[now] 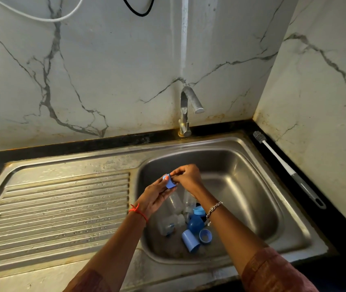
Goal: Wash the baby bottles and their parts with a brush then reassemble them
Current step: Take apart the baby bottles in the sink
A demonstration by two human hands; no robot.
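Over the steel sink [241,165], a person's left hand [157,196] and right hand [188,175] both pinched a small blue bottle part [170,182] at the fingertips, right fingers curled over its top; beneath them, clear bottles [173,223] and blue caps [191,241] lay heaped on the basin floor; the brush [288,167] lay on the black counter [340,228] to the right, well apart from both hands; the tap [185,110] stood behind.

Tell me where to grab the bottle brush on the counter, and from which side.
Grip the bottle brush by its grey handle, the near end, coming from above on the sink side: it lies flat beside the right wall, bristles pointing to the far corner.
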